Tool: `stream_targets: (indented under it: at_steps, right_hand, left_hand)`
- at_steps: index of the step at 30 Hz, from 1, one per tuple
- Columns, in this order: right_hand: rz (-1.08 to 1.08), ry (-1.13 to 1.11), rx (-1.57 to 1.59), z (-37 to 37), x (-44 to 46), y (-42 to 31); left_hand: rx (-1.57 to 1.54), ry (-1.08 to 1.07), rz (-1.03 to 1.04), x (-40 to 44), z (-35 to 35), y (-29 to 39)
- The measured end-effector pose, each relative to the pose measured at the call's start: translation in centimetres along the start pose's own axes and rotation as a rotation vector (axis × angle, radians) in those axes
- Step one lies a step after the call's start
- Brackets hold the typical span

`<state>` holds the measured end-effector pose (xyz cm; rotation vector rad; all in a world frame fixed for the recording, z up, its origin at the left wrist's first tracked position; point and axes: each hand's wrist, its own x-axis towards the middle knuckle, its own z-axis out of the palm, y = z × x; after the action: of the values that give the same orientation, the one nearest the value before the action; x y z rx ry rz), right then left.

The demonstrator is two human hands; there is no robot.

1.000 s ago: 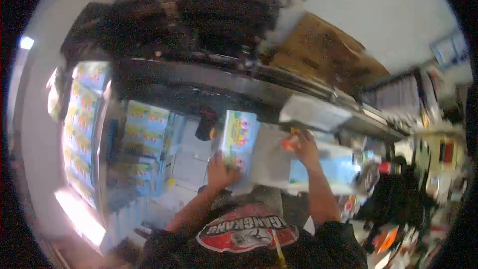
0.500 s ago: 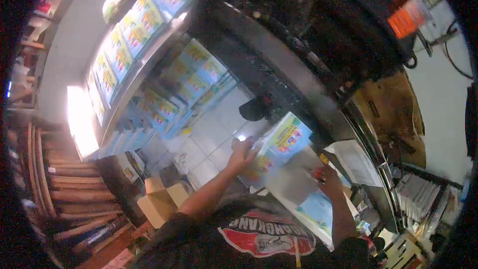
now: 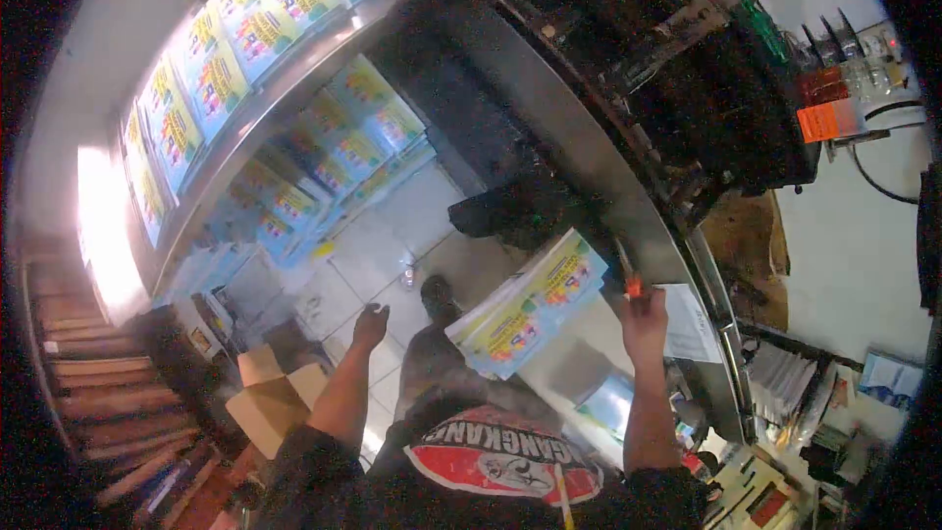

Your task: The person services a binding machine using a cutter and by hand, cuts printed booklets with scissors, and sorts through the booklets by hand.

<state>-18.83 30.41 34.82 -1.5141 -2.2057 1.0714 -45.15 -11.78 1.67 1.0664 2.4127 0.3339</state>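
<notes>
My left hand (image 3: pixel 369 326) is over the tiled floor, left of the printed sheets and away from them, its fingers loosely bent and slightly apart with nothing visible in them. A stack of blue, yellow and white printed sheets (image 3: pixel 535 309) lies on a pale surface (image 3: pixel 574 358) in front of my body. To the right of that stack, my right hand (image 3: pixel 644 319) is closed on a tool with an orange handle (image 3: pixel 634 288). A thin dark part of the tool points up and away; its exact shape is unclear.
More printed stacks lie on a metal-edged shelf (image 3: pixel 216 69) at upper left and below it (image 3: pixel 358 142). A dark machine (image 3: pixel 687 69) fills the upper right. An open cardboard box (image 3: pixel 270 402) is at lower left. White papers (image 3: pixel 690 324) lie right of my right hand.
My left hand has come off the printed stack and moved left and down. My right hand, with the orange-handled tool, has risen to beside the stack. The view has turned and shifted.
</notes>
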Motion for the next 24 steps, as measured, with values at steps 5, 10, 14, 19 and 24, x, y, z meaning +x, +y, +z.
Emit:
stream_targets:
  at_steps: [5, 10, 14, 19, 24]
  right_hand:
    - [-0.284, 0.16, -0.423, -3.2, 7.1, -7.7]
    - [-0.419, 0.256, -0.671, -3.7, 13.7, -11.6]
    - [-0.368, 0.222, -0.796, -2.4, 15.8, -12.7]
    - [-0.303, 0.253, -0.828, -0.8, 16.6, -13.1]
    - [-0.437, 0.286, -0.865, -0.6, 17.0, -12.6]
  left_hand:
    - [-0.315, -0.221, -0.189, -0.6, 2.0, 4.2]
    - [-0.552, -0.248, -0.343, -1.4, 3.7, 10.5]
    - [-0.673, -0.206, -0.343, -2.8, 5.3, 13.8]
    - [-0.567, -0.304, -0.48, -4.4, 1.6, 16.6]
    - [-0.531, -0.298, -0.56, -5.7, 0.8, 13.2]
